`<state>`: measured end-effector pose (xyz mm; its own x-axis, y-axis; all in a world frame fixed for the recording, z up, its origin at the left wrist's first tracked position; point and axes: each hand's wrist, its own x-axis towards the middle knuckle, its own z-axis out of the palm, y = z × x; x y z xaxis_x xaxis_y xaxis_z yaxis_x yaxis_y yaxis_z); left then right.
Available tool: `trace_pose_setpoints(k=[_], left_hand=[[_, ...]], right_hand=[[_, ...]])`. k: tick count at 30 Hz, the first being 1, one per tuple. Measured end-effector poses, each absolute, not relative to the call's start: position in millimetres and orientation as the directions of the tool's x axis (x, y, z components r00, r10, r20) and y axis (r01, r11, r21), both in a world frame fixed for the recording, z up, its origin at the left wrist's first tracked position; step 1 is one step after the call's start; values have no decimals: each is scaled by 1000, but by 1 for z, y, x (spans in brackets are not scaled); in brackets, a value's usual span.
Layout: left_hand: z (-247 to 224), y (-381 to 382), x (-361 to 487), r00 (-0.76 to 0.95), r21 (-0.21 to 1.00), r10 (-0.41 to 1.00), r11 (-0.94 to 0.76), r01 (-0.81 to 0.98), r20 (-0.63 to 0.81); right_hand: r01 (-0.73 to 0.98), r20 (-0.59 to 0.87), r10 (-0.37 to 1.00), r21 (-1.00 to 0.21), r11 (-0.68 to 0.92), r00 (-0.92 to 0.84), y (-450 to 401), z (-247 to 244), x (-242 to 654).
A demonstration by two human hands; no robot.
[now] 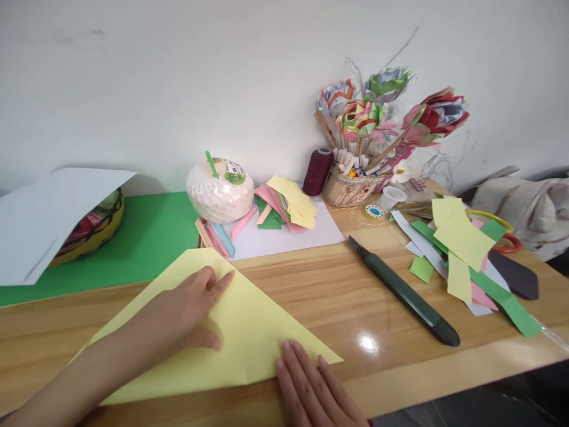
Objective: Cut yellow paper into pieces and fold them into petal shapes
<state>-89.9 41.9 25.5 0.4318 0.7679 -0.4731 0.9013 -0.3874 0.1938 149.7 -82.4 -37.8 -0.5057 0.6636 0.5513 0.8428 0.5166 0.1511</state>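
Observation:
A yellow sheet of paper (262,326), folded to a point at its right end, lies on the wooden table in front of me. Across it reaches my left hand (195,302), index finger stretched out near the top edge and thumb spread apart; the other fingers are curled or hidden. It presses on the paper without gripping it. At the lower right edge of the sheet, my right hand (311,385) lies flat, fingertips on the paper and fingers extended.
Right of the paper lies a dark green utility knife (404,290), then paper scraps (462,237) beside scissors (511,240). Behind stand a wrapped coconut (220,193), a thread spool (317,172) and a basket (349,188) of paper flowers. White sheets (57,207) cover another basket at left.

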Motion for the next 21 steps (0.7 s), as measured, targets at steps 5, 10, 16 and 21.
trace_pose_setpoints(k=[5,10,16,21], left_hand=[[21,43,-91,432,189,769,-390,901,-471],[15,41,-95,432,184,789,-392,901,-437],[16,41,-96,414,171,787,-379,909,-458],[17,40,-97,435,222,792,-374,900,-429]], right_hand=[[838,611,626,120,531,-485,-79,-40,136],[826,574,634,144,545,-518,-80,-37,143],[795,435,676,190,577,-595,-81,-16,185],[752,266,705,297,589,-658,-84,-2,223]])
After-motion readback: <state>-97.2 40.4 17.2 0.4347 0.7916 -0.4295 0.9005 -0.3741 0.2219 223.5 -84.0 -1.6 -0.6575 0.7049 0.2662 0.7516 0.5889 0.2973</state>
